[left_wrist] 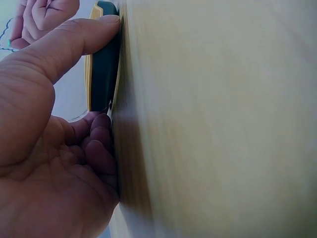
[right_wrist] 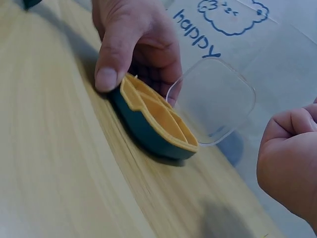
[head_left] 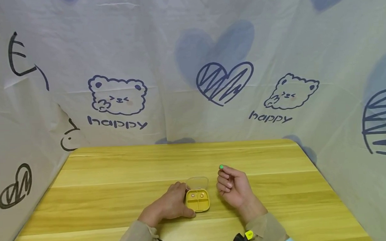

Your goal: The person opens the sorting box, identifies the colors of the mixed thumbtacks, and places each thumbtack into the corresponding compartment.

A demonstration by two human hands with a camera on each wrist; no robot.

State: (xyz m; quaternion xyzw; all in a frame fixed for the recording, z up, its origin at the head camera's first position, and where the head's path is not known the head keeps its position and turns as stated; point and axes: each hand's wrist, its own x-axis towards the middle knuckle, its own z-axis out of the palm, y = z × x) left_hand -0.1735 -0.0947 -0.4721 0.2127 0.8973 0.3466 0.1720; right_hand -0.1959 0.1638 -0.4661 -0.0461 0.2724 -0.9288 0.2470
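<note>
A small pill box with a yellow divided inside stands on the table, its clear lid raised at the far side. In the right wrist view, the pill box shows a dark green outer shell. Small round pieces lie in its two far compartments. My left hand holds the box from the left, thumb at the near corner, other fingers by the far end. To the right and above the tabletop, my right hand pinches a small green piece between thumb and forefinger, the remaining fingers curled in.
The wood-grain table reaches back to a pale cloth printed with hearts and bear faces. That cloth also hangs along both sides. Bands with small black-and-yellow devices are worn on the wrists.
</note>
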